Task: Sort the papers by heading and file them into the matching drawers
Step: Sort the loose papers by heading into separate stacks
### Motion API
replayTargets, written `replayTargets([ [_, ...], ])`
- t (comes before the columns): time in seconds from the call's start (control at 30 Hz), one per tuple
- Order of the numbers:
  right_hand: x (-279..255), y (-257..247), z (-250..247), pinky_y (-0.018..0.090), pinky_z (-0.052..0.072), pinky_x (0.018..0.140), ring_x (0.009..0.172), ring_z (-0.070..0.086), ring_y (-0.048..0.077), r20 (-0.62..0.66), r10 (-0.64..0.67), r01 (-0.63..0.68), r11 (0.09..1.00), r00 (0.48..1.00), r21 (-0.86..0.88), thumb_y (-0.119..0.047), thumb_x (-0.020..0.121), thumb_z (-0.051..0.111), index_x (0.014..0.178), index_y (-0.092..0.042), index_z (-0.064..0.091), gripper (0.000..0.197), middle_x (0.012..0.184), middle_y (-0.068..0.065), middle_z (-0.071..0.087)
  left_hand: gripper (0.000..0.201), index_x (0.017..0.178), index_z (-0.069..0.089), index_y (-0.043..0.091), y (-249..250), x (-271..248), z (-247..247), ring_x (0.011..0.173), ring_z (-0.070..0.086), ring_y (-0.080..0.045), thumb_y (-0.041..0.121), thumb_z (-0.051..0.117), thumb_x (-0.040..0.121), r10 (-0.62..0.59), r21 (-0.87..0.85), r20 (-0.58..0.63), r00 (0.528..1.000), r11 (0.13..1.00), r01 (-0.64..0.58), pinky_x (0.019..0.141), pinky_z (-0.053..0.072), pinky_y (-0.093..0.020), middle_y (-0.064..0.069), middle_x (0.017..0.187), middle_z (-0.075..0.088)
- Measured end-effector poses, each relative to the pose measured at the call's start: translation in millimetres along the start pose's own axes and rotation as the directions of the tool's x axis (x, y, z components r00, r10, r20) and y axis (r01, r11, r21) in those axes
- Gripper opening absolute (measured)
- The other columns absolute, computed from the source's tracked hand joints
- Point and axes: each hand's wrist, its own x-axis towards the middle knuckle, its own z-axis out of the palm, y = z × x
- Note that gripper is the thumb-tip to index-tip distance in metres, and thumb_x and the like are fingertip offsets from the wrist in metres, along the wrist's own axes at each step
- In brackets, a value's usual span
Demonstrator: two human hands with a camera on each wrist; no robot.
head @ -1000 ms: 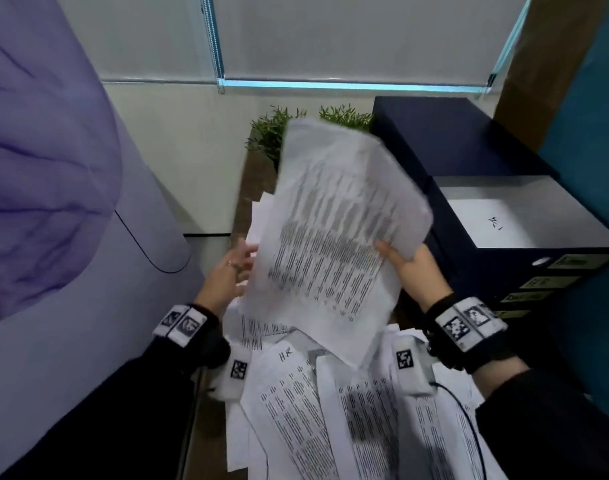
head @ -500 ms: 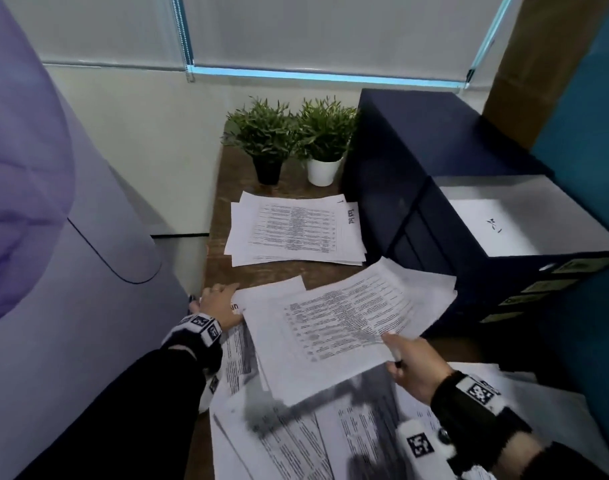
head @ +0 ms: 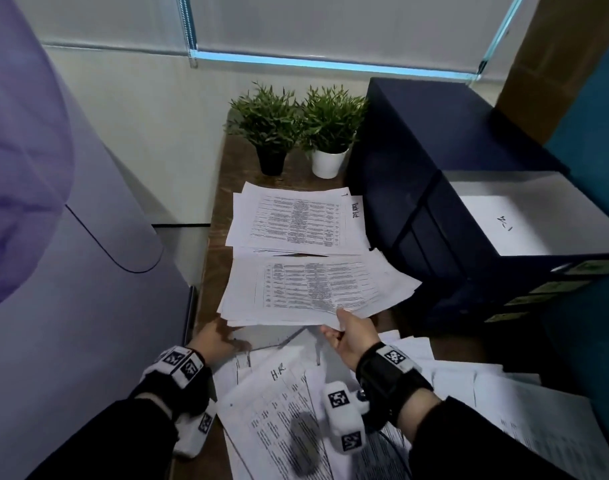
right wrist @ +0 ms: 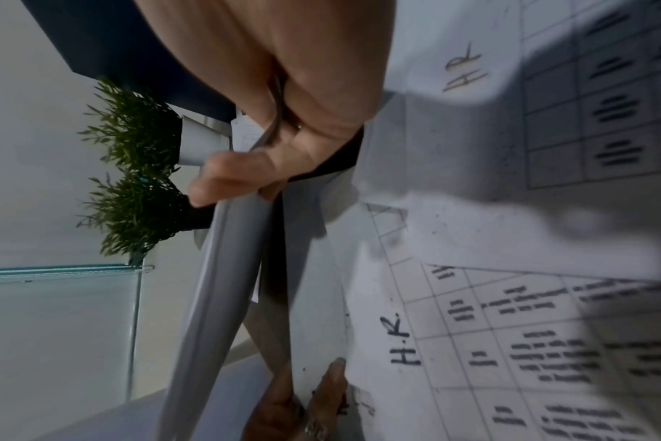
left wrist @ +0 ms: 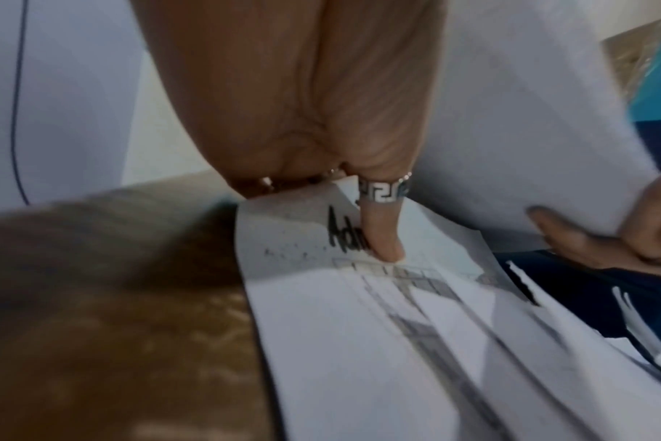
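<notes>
Since a second ago the right hand (head: 352,336) has swung its bundle of papers (head: 313,289) down from upright to nearly flat, pinching the near edge, just short of the "Task list" pile (head: 296,220) on the table (head: 227,174). The left hand (head: 214,341) presses a finger on an "Adm…" sheet (left wrist: 295,238). Unsorted "H.R" sheets (head: 279,393) lie nearest. The cabinet (head: 469,202) has one drawer (head: 525,216) open; sorting, judging by this, isn't finished.
</notes>
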Motion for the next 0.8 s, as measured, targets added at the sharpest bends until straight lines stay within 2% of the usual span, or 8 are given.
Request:
replayTargets([
  [0.1, 13.9, -4.4, 5.8, 0.013, 0.04, 0.03, 0.04, 0.059, 0.019, -0.034, -0.026, 0.025, 0.999, 0.999, -0.021, -0.007, 0.097, 0.042, 0.134, 0.007, 0.033, 0.04, 0.071, 0.016, 0.056, 0.038, 0.116, 0.062, 0.012, 7.1, -5.7, 0.3, 0.096, 0.056, -0.013, 0.022, 0.069, 0.081, 0.018, 0.051, 0.031, 0.999, 0.999, -0.02, 0.079, 0.041, -0.02, 0.001, 0.106, 0.064],
  [0.2, 22.9, -12.5, 9.6, 0.013, 0.04, 0.03, 0.057, 0.053, 0.022, -0.044, -0.037, 0.036, 0.999, 0.998, -0.027, -0.007, 0.097, 0.042, 0.132, 0.005, 0.036, 0.037, 0.071, 0.014, 0.055, 0.029, 0.111, 0.063, 0.014, 9.8, -9.7, -0.7, 0.1, 0.057, -0.01, 0.021, 0.067, 0.083, 0.035, 0.028, 0.052, 0.998, 0.999, -0.036, 0.078, 0.037, -0.017, 0.007, 0.102, 0.061],
  [0.3, 30.2, -18.2, 13.5, 0.013, 0.04, 0.03, 0.06, 0.055, 0.024, -0.017, -0.009, 0.009, 1.0, 1.0, -0.014, -0.009, 0.098, 0.042, 0.133, 0.004, 0.036, 0.038, 0.073, 0.015, 0.057, 0.014, 0.093, 0.065, 0.025, 10.9, -10.5, -1.8, 0.096, 0.062, -0.012, 0.018, 0.069, 0.082, 0.068, -0.031, 0.059, 0.996, 0.997, -0.067, 0.071, 0.042, -0.018, 0.004, 0.097, 0.067],
  [0.4, 39.4, -15.9, 16.7, 0.017, 0.046, 0.032, 0.045, 0.064, 0.023, 0.015, 0.045, -0.045, 0.999, 0.999, -0.014, -0.012, 0.096, 0.046, 0.133, 0.004, 0.037, 0.041, 0.062, 0.019, 0.063, 0.015, 0.085, 0.063, 0.03, 11.6, -11.6, -3.4, 0.086, 0.061, -0.008, 0.017, 0.069, 0.081, 0.07, -0.051, 0.062, 0.996, 0.996, -0.067, 0.067, 0.042, -0.012, 0.006, 0.091, 0.068],
  [0.53, 54.8, -8.7, 15.2, 0.021, 0.049, 0.033, 0.035, 0.062, 0.02, 0.02, 0.096, -0.095, 0.994, 0.995, -0.044, -0.012, 0.093, 0.054, 0.114, 0.003, 0.049, 0.026, 0.045, 0.017, 0.063, 0.02, 0.076, 0.069, 0.034, 14.9, -13.6, -3.0, 0.082, 0.065, -0.007, 0.014, 0.07, 0.08, 0.096, -0.09, 0.118, 0.988, 0.992, -0.086, 0.076, 0.049, -0.024, 0.01, 0.083, 0.071],
  [0.67, 54.5, -8.9, 11.0, 0.015, 0.041, 0.029, 0.026, 0.051, 0.015, 0.027, 0.12, -0.12, 0.993, 0.992, -0.007, -0.008, 0.089, 0.058, 0.074, 0.0, 0.048, 0.02, 0.049, 0.014, 0.054, 0.036, 0.067, 0.075, 0.035, 20.8, -21.9, 0.1, 0.076, 0.065, -0.003, 0.003, 0.065, 0.08, 0.127, -0.071, 0.203, 0.971, 0.991, -0.115, 0.07, 0.051, -0.018, 0.011, 0.077, 0.074],
  [0.73, 49.0, -14.4, 6.8, 0.01, 0.032, 0.027, 0.024, 0.041, 0.009, 0.031, 0.118, -0.115, 0.991, 0.993, -0.063, -0.01, 0.091, 0.055, 0.072, -0.004, 0.047, 0.022, 0.059, 0.009, 0.052, 0.047, 0.063, 0.073, 0.041, 21.6, -27.1, 1.4, 0.079, 0.066, -0.006, -0.002, 0.063, 0.08, 0.136, -0.048, 0.241, 0.961, 0.991, -0.129, 0.076, 0.052, -0.021, 0.009, 0.08, 0.074],
  [0.8, 37.7, -23.5, 1.8, 0.009, 0.024, 0.027, 0.024, 0.035, 0.006, 0.056, 0.126, -0.107, 0.956, 0.99, -0.273, -0.021, 0.092, 0.055, 0.081, -0.009, 0.05, 0.017, 0.075, 0.006, 0.056, 0.047, 0.064, 0.073, 0.042, 21.5, -33.5, 3.8, 0.076, 0.064, -0.003, -0.001, 0.065, 0.079, 0.14, -0.058, 0.272, 0.952, 0.99, -0.129, 0.075, 0.052, -0.021, 0.009, 0.078, 0.073],
])
